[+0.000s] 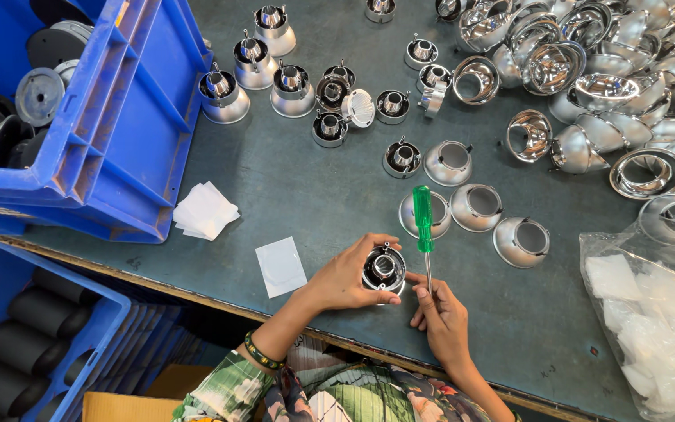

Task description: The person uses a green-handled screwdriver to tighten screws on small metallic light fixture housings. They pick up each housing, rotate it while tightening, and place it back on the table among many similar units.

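Observation:
My left hand (345,275) grips a small round lamp housing (384,270), black inside with a silver rim, held just above the grey table (306,187) near its front edge. My right hand (441,312) holds a screwdriver with a green handle (423,219) upright, its metal shaft pointing down beside the housing's right side. Whether the tip touches the housing I cannot tell. A beaded bracelet sits on my left wrist.
Several silver reflector cups (476,206) stand just beyond the screwdriver; a large heap of shiny reflectors (611,86) fills the far right. Assembled housings (291,90) sit mid-table. A blue crate (111,125) of dark parts stands left, white paper squares (205,211) near it, a clear plastic bag (658,320) at right.

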